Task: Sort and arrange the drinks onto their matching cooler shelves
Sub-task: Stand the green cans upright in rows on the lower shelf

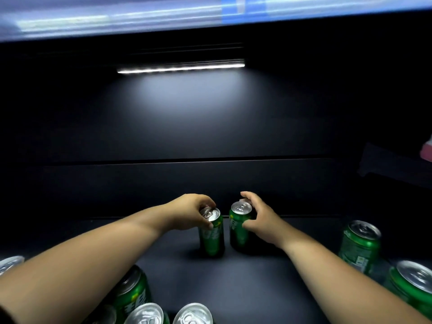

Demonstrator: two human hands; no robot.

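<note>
Two green soda cans stand upright side by side on the dark cooler shelf (233, 277). My left hand (189, 211) grips the left can (211, 235) around its silver top rim. My right hand (259, 220) curls around the right can (238, 226), thumb on its near side and fingers behind the top. A narrow gap separates the two cans.
More green cans stand at the shelf's front: several at the lower left (138, 298) and bottom centre (192, 314), three at the right (360, 244). A light strip (181, 67) glows on the dark back wall. A pink object (426, 150) shows at the right edge.
</note>
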